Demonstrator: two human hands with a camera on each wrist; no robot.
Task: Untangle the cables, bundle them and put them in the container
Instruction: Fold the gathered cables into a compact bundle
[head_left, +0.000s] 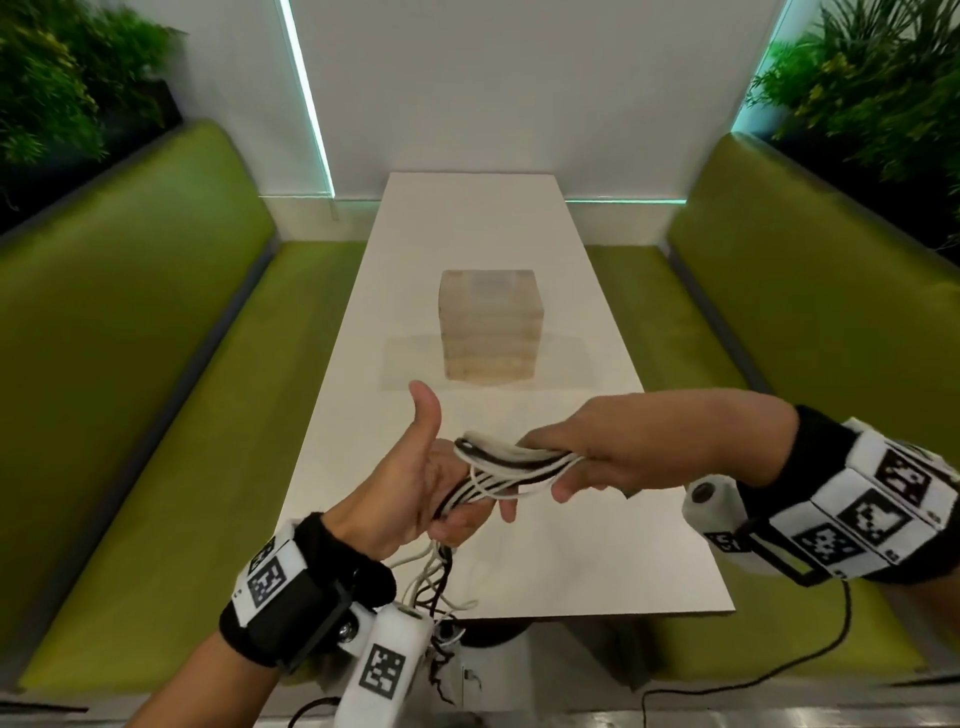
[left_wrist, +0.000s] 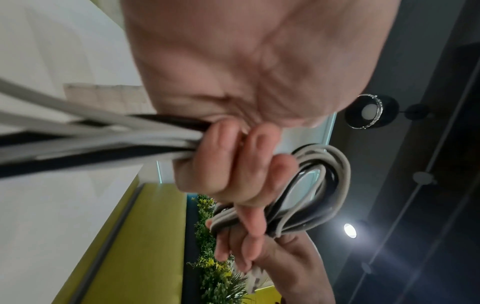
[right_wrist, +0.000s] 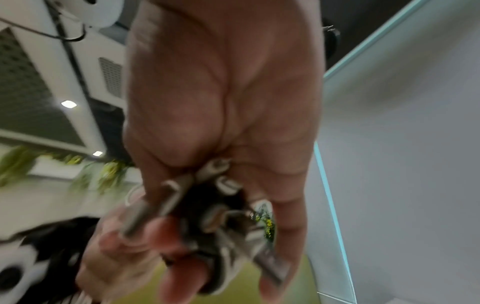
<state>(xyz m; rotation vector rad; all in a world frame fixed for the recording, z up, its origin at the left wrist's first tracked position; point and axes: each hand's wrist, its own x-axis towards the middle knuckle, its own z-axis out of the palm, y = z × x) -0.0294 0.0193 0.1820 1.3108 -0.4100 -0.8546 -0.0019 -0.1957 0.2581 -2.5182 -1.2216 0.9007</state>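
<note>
A bundle of white and black cables (head_left: 511, 464) is held in the air above the near end of the white table (head_left: 571, 551). My left hand (head_left: 436, 493) grips the strands with curled fingers (left_wrist: 223, 156), thumb sticking up; loose ends (head_left: 436, 587) hang below it. My right hand (head_left: 566, 467) comes in from the right and holds the looped end of the cables (left_wrist: 311, 191), with plugs (right_wrist: 221, 185) packed against its palm. The container, a pale wooden box (head_left: 488, 325), stands in the middle of the table, beyond both hands.
Green benches (head_left: 156, 415) run along both sides of the table. Plants (head_left: 872, 93) stand behind the seat backs. A black wire (head_left: 810, 660) hangs from the right wrist camera down toward the floor.
</note>
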